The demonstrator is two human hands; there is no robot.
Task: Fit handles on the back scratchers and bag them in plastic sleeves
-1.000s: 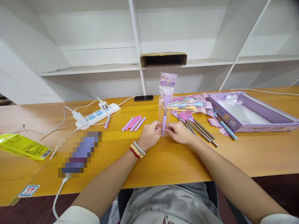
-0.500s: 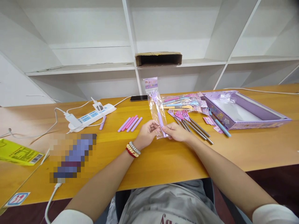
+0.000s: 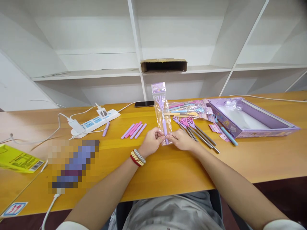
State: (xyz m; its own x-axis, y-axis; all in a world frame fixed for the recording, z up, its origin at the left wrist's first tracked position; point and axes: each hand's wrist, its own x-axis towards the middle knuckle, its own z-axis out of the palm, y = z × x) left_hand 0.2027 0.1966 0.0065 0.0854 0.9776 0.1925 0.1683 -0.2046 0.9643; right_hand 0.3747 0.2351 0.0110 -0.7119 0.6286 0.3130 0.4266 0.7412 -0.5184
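A purple back scratcher (image 3: 164,125) with a claw-shaped head stands upright in a clear plastic bag (image 3: 157,110) with a printed purple top. My left hand (image 3: 151,141) pinches the bag's lower left side beside the handle. From the other side, my right hand (image 3: 181,139) grips the bottom of the bag and handle between thumb and fingers. To the right lie several metal rods (image 3: 203,136) with pink and purple claw heads. Several loose pink and purple handle tubes (image 3: 133,130) lie to the left. Behind my right hand are bagged back scratchers (image 3: 188,108) in mixed colours.
A purple open box (image 3: 263,132) sits at the right, with a blue-handled back scratcher (image 3: 227,134) against its near side. On the left are a power strip (image 3: 96,123) with cables, a blurred phone (image 3: 76,163) and a yellow packet (image 3: 19,159). White shelves hold a cardboard box (image 3: 164,66).
My right hand has shifted slightly, and its thumb now presses near the left thumb at the handle's lower end. The bagged back scratcher stays in both hands. The view has tilted a little upward.
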